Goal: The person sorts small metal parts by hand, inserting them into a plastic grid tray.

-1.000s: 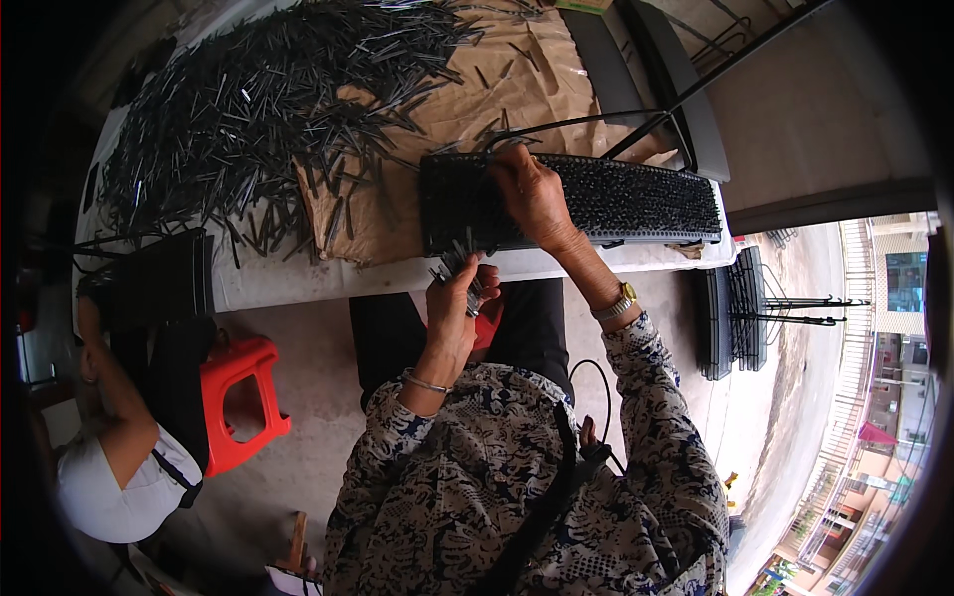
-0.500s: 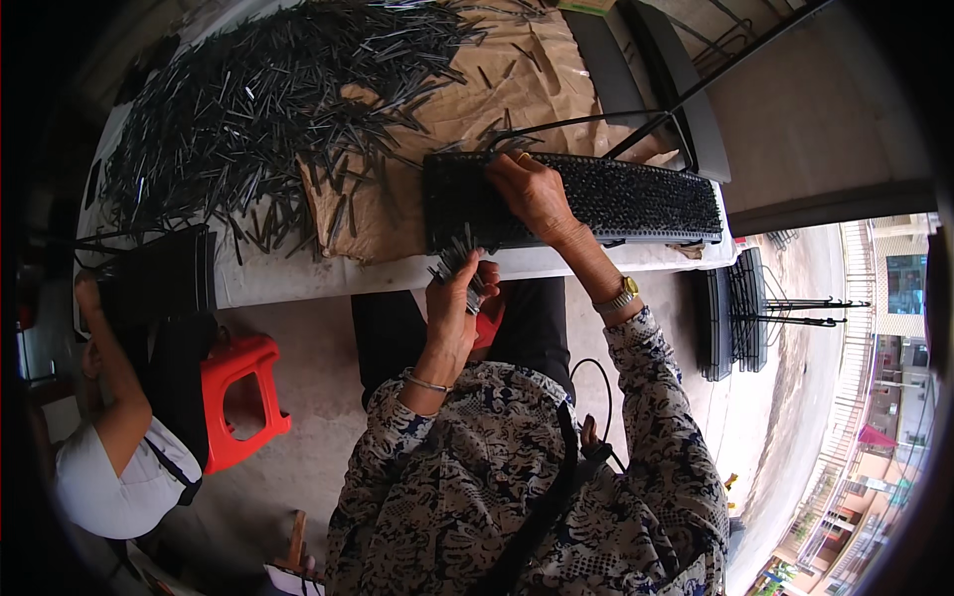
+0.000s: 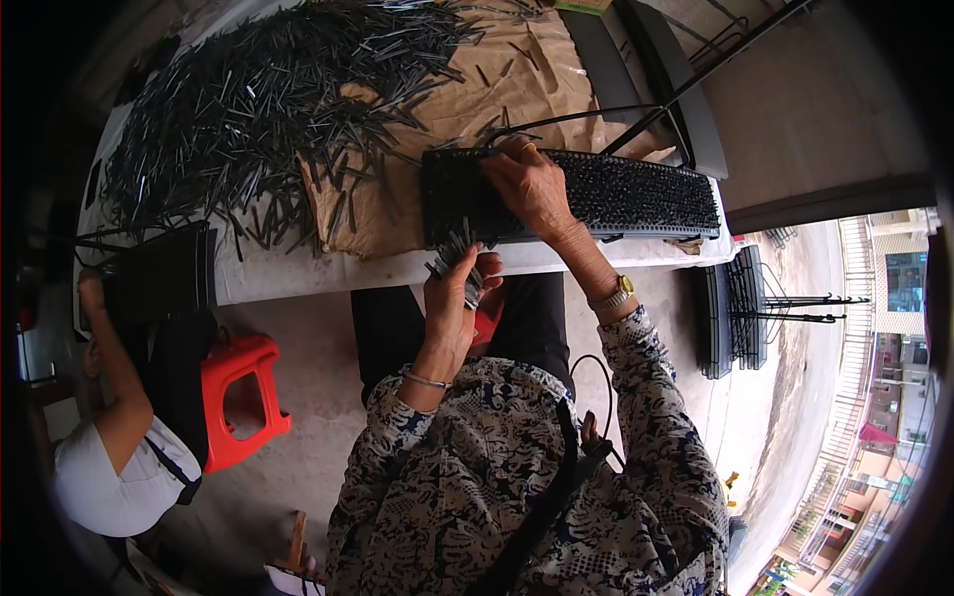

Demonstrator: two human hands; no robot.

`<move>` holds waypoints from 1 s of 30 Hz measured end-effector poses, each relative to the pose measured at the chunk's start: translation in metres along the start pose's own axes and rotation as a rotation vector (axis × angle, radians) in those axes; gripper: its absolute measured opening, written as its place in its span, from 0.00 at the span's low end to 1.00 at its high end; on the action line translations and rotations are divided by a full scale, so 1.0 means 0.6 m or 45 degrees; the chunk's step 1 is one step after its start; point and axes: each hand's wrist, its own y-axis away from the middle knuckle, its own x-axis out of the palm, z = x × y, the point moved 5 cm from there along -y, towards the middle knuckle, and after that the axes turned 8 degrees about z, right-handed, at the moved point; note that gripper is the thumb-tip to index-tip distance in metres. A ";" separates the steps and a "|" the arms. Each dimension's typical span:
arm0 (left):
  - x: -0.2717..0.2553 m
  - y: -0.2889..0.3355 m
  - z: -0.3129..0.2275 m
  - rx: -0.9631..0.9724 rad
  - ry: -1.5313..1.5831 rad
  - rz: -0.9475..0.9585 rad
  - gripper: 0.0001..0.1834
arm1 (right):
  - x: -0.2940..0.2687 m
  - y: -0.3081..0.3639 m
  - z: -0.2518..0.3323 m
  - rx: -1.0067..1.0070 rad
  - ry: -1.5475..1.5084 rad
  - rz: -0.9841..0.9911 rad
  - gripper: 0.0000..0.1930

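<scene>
My left hand (image 3: 452,313) is closed around a bundle of thin dark strips (image 3: 454,250), whose ends fan out above the thumb, just off the table's near edge. A long black rack (image 3: 636,194) lies along that edge, its right stretch densely covered with small upright dark pieces. Over the rack's left part, my right hand (image 3: 537,194) is bent down with its fingers pressed together at the far side. What those fingertips pinch is hidden behind the hand. The rack's left end looks flatter and darker than the rest.
A big heap of loose black strips (image 3: 268,109) spreads over the table's left, partly on brown paper (image 3: 537,84). Black metal rods (image 3: 636,129) cross behind the rack. At left, a co-worker's arm (image 3: 124,382) reaches a dark panel (image 3: 164,273), beside a red stool (image 3: 238,407).
My right hand has shifted slightly up and left over the rack. The left hand keeps the bundle almost where it was.
</scene>
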 end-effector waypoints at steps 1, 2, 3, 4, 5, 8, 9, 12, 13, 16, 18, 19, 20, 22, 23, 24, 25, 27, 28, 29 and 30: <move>-0.001 0.000 0.000 0.001 0.000 0.000 0.10 | 0.002 -0.001 -0.002 0.025 0.002 -0.005 0.05; 0.000 -0.001 -0.001 0.023 0.006 0.017 0.10 | 0.005 -0.001 -0.005 0.052 0.008 -0.008 0.05; 0.000 -0.002 -0.002 0.045 0.013 0.033 0.10 | 0.009 -0.001 -0.004 0.053 0.011 -0.006 0.05; 0.000 -0.003 0.000 0.043 0.015 0.035 0.10 | 0.013 0.000 -0.005 0.090 0.014 -0.008 0.05; 0.001 -0.004 0.001 0.040 0.031 0.042 0.10 | 0.016 0.000 -0.006 0.125 0.014 -0.011 0.04; 0.001 -0.003 0.000 0.050 0.042 0.049 0.10 | 0.013 0.006 0.001 0.146 0.036 0.000 0.07; 0.000 -0.003 -0.001 0.060 0.036 0.048 0.10 | 0.008 0.010 0.009 0.143 0.034 0.002 0.07; 0.004 -0.005 -0.001 0.045 0.044 0.059 0.10 | -0.017 0.032 0.022 0.300 -0.133 0.079 0.10; 0.004 -0.004 -0.002 0.044 0.044 0.058 0.10 | -0.006 0.041 0.028 0.300 -0.423 0.377 0.10; 0.012 0.001 -0.008 0.086 0.056 0.070 0.10 | 0.005 0.067 0.048 0.402 -0.952 0.712 0.08; 0.018 0.003 -0.004 0.048 0.005 0.078 0.11 | 0.013 0.074 0.036 0.358 -1.135 0.595 0.07; 0.020 0.004 -0.003 0.043 0.003 0.082 0.11 | 0.011 0.081 0.025 0.363 -1.133 0.591 0.07; 0.019 0.004 -0.003 0.026 -0.066 0.095 0.12 | 0.002 0.078 0.026 0.361 -1.108 0.614 0.07; 0.018 0.005 -0.004 0.010 -0.136 0.107 0.12 | -0.002 0.076 0.028 0.522 -1.200 0.678 0.08; 0.019 0.006 -0.003 -0.014 -0.162 0.106 0.12 | -0.004 0.077 0.027 0.523 -1.200 0.675 0.08; 0.020 0.006 -0.003 -0.038 -0.187 0.104 0.12 | -0.005 0.077 0.025 0.528 -1.210 0.669 0.07; 0.022 0.006 -0.004 -0.038 -0.189 0.106 0.12 | -0.006 0.077 0.024 0.533 -1.221 0.664 0.07; 0.023 0.007 -0.007 -0.037 -0.252 0.111 0.11 | -0.008 0.076 0.023 0.569 -1.280 0.698 0.07; 0.020 0.006 -0.006 -0.038 -0.253 0.111 0.11 | -0.006 0.076 0.023 0.604 -1.338 0.734 0.07; 0.020 0.003 -0.004 -0.036 -0.250 0.125 0.10 | -0.001 0.074 0.016 0.606 -1.338 0.730 0.07; 0.020 0.001 -0.002 -0.033 -0.246 0.139 0.10 | -0.009 0.061 0.001 0.454 -0.996 0.485 0.07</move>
